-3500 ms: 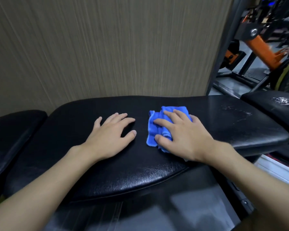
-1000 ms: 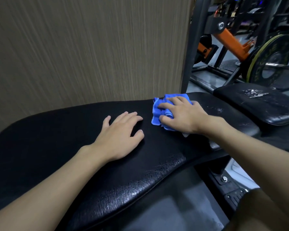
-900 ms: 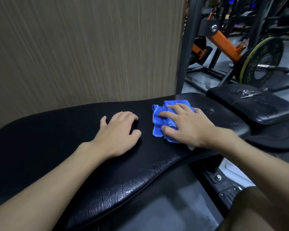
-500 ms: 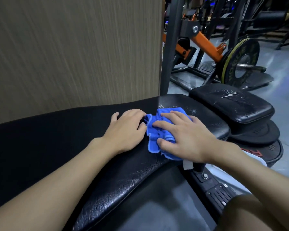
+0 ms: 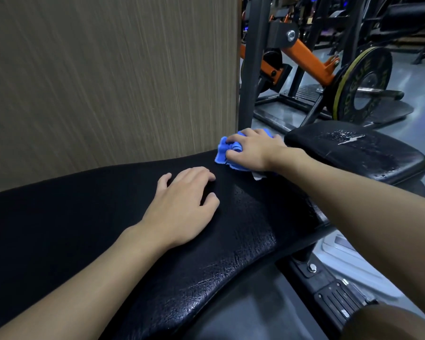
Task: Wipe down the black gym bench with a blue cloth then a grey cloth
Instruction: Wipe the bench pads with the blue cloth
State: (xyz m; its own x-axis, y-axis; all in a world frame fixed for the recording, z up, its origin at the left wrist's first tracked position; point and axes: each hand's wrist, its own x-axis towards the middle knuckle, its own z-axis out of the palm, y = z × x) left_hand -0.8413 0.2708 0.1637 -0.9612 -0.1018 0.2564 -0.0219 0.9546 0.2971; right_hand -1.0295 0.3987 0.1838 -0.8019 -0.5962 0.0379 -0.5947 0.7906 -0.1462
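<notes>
Left hand (image 5: pixel 182 207) is laid palm-down on the long black cracked-vinyl gym bench pad (image 5: pixel 84 217), fingers loosely bent, nothing held; it is judged to serve as a brace. Right hand (image 5: pixel 253 150), farther out and apart from it, is curled over the bunched bright-blue microfibre cloth (image 5: pixel 221 153), which is pressed onto the pad's far right end, just beside the edge of the beige wood-grain wall panel (image 5: pixel 108 69). A pale scrap (image 5: pixel 258 176) shows under the right wrist; whether it is the grey cloth or a tag cannot be told. Step judged: blue-cloth pass, end section; grey pass not yet started. To be done well: the cloth should be spread flatter for more contact, pressure kept even, strokes overlapped and carried over the rounded edge and into the cracked patches, where grime is likely trapped. Beyond the end a second black padded seat (image 5: pixel 353 155) with pale streaks is seen, then an orange steel machine arm (image 5: pixel 304 55) and a black yellow-rimmed weight plate (image 5: pixel 363 84).
</notes>
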